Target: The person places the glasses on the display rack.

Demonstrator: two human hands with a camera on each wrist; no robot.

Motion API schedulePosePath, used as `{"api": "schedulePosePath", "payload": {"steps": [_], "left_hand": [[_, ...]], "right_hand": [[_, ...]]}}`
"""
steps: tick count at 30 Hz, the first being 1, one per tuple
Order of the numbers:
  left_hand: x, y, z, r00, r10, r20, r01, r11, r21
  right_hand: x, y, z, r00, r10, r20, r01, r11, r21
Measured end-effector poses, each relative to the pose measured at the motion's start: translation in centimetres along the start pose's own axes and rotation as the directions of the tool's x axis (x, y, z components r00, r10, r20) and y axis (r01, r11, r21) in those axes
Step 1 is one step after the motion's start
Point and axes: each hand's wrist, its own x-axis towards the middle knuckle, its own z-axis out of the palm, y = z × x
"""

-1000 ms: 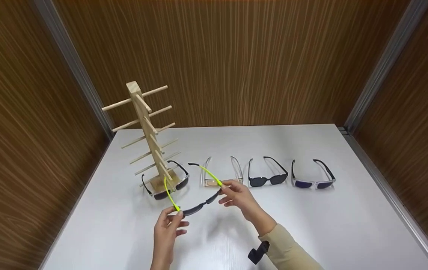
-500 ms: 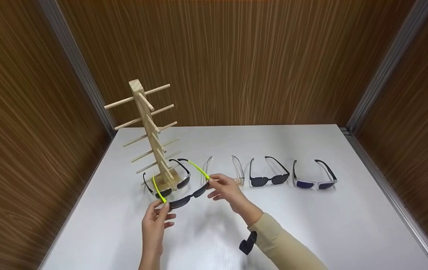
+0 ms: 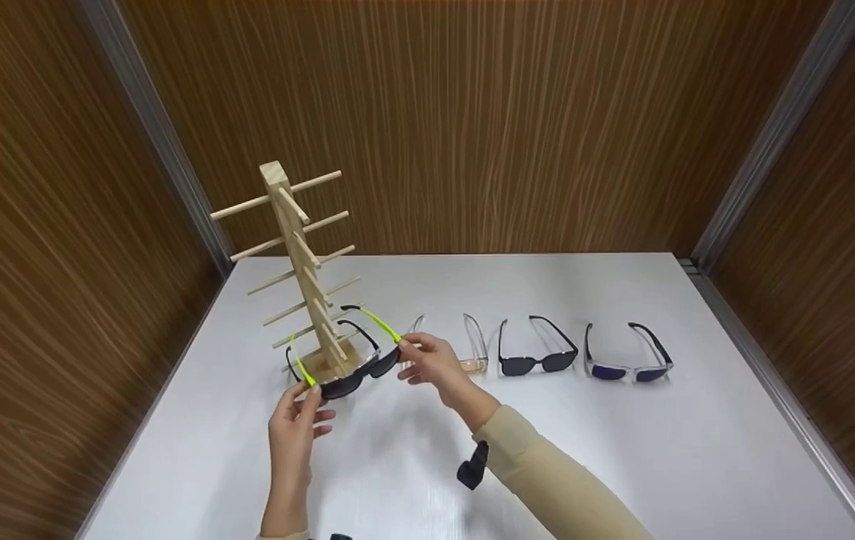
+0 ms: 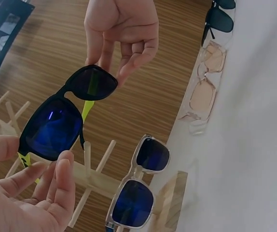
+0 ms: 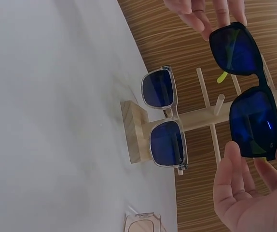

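Black-framed sunglasses with neon yellow temples are held in the air between both hands, lenses toward the person. The left hand pinches one end of the frame near the hinge. At the opposite hinge the right hand pinches the other end. Their temples spread open toward the wooden display rack, one on each side of its post. Clear-framed sunglasses with dark blue lenses sit low on the rack, below the held pair in the wrist views. The held pair partly hides them in the head view.
Right of the rack stand clear glasses with peach lenses, black sunglasses and clear-framed sunglasses with black temples in a row on the white table. Wooden pegs jut from the rack. Wood-grain panels enclose the table.
Both hands have carried the yellow-templed sunglasses leftward and away from the person, closer to the rack. The temples now reach to either side of its lower post.
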Motion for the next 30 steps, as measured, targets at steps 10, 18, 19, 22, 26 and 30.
{"api": "schedulePosePath", "payload": {"steps": [10, 18, 19, 22, 26, 30], "left_hand": [[1.8, 0.9, -0.2, 1.000, 0.004, 0.015, -0.004, 1.000, -0.014], [3.3, 0.9, -0.8, 1.000, 0.003, 0.002, -0.003, 1.000, -0.020], [3.4, 0.8, -0.9, 1.000, 0.004, 0.002, -0.004, 1.000, -0.021], [3.8, 0.7, -1.0, 1.000, 0.004, -0.008, -0.004, 1.000, -0.029], [4.3, 0.3, -1.0, 1.000, -0.015, -0.023, 0.014, 0.999, -0.036], [4.7, -0.1, -0.9, 0.999, -0.035, -0.030, 0.034, 0.999, -0.037]], "right_hand": [[1.3, -1.1, 1.2, 0.998, 0.022, -0.057, -0.021, 0.999, 0.029], [2.2, -1.4, 2.4, 0.998, 0.063, -0.026, -0.062, 0.997, 0.049], [2.2, -1.4, 2.5, 0.997, 0.068, -0.024, -0.066, 0.997, 0.050], [2.3, -1.6, 2.6, 0.997, 0.077, -0.017, -0.076, 0.996, 0.041], [2.7, -1.8, 2.9, 0.995, 0.099, -0.016, -0.098, 0.994, 0.043], [3.3, -1.8, 3.3, 0.991, 0.132, -0.033, -0.130, 0.989, 0.076]]}}
